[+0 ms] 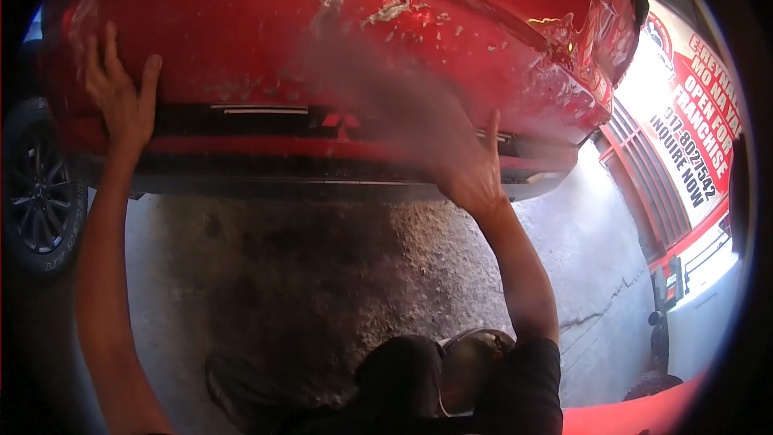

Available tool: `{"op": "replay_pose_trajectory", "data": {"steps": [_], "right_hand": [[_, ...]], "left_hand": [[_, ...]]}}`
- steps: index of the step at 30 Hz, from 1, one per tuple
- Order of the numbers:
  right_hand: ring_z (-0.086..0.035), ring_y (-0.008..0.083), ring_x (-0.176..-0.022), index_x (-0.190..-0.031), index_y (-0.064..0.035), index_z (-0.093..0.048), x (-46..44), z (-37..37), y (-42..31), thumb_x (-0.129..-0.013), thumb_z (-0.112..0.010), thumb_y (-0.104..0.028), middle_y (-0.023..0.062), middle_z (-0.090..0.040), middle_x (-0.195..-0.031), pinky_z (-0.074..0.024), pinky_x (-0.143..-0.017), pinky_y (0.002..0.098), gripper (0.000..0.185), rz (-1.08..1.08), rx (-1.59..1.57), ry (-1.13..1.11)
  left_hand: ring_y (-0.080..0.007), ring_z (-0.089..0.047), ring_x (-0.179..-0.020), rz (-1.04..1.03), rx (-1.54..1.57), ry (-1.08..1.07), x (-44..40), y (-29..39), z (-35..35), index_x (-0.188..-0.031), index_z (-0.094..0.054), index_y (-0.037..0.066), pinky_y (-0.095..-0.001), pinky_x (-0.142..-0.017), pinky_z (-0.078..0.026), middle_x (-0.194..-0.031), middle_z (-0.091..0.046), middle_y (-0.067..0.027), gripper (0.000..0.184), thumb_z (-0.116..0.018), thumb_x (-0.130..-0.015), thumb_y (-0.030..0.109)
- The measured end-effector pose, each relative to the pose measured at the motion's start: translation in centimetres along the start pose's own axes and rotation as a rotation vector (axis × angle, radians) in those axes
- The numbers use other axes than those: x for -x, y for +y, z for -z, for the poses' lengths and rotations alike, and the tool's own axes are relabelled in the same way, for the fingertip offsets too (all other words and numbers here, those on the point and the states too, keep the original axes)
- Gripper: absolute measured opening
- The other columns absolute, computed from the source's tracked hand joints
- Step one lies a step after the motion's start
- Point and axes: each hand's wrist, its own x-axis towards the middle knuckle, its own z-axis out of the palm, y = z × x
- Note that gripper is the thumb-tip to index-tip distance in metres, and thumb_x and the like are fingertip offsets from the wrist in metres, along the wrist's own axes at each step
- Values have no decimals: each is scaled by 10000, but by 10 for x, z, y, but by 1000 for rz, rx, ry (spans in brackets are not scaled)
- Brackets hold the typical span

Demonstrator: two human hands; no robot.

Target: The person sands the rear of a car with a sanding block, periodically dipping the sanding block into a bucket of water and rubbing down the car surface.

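Note:
A red car panel (217,32) with scraped, flaking paint fills the top of the view, above a dark trim strip bearing a red three-diamond badge (341,124). My left hand (122,97) rests on the panel's left side, fingers apart, holding nothing. Over the middle right of the panel is my right hand (471,169). Its thumb points up, but motion smears the fingers into a dark streak across the paint. Whether there is something in that hand I cannot make out. Deeper crumpling and cracked paint (576,64) mark the panel's right corner.
A black-spoked wheel (40,189) stands at the left edge. Rough, stained concrete (322,258) lies below the bumper. A round container (479,346) sits by my dark-clothed legs. At right are a red and white sign (684,105) and part of another vehicle (700,330).

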Motion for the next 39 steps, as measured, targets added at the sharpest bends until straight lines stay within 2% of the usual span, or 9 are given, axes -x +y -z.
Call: {"op": "replay_pose_trajectory", "data": {"steps": [5,8,11,14,20,25,28,34,39], "right_hand": [[-250,237,-1567,-1525,-246,-505,-27,7,-10,-894,-708,-347,-63,-348,-1666,-101,-1179,759,671,-66,-87,84],[-214,255,-1577,-1527,-281,-499,-12,-3,-8,-895,-710,-363,-36,-342,-1671,-109,-1174,766,671,-68,58,58],[-181,298,-1584,-1529,-324,-492,-1,-5,-9,-899,-709,-378,1,-297,-1691,-107,-1159,786,669,-147,-19,66],[-164,333,-1585,-1523,-375,-492,-38,11,-18,-897,-707,-401,22,-244,-1710,-89,-1149,800,662,-157,-61,117],[-174,338,-1579,-1511,-399,-498,-6,-8,-12,-894,-712,-412,14,-222,-1717,-83,-1132,819,653,-191,0,130],[-173,344,-1580,-1504,-393,-509,-22,1,-24,-892,-730,-384,19,-222,-1718,-69,-1123,828,651,-230,17,110],[-184,341,-1578,-1505,-389,-507,-10,-7,-25,-898,-732,-354,19,-223,-1718,-56,-1123,827,648,-265,13,156],[-187,338,-1579,-1528,-409,-470,-25,3,-36,-917,-720,-334,40,-215,-1719,-42,-1119,830,665,-323,57,137],[-196,343,-1575,-1522,-442,-461,-29,3,-28,-936,-702,-339,39,-213,-1718,-83,-1115,834,642,-325,73,187]], "left_hand": [[-484,-206,-1497,-23,11,41,0,-2,-1,-1636,-273,197,-601,-1211,-189,-1637,-191,-294,867,-550,-964,669],[-480,-190,-1500,-62,40,49,-1,2,-3,-1635,-274,194,-590,-1216,-182,-1636,-195,-292,868,-541,-966,679],[-478,-175,-1504,-29,40,61,-2,6,-1,-1633,-277,195,-582,-1221,-171,-1634,-200,-290,854,-532,-974,675],[-476,-165,-1507,-24,53,51,4,5,-6,-1632,-278,193,-581,-1222,-168,-1636,-198,-288,848,-528,-978,672],[-472,-172,-1505,-73,29,68,-1,-2,-3,-1630,-277,186,-581,-1223,-158,-1645,-166,-289,837,-524,-986,660],[-464,-181,-1508,-71,28,62,-1,1,-6,-1631,-272,182,-577,-1230,-138,-1638,-185,-297,833,-527,-989,649],[-464,-113,-1540,-119,29,66,-3,6,-1,-1634,-251,113,-555,-1243,-105,-1667,-139,-284,785,-502,-1037,556],[-456,-175,-1515,-63,29,55,1,3,-3,-1637,-255,161,-581,-1225,-139,-1642,-180,-304,842,-520,-996,639],[-459,-175,-1516,-44,26,41,2,1,-4,-1637,-259,163,-575,-1220,-155,-1639,-183,-312,830,-538,-999,614]]}}
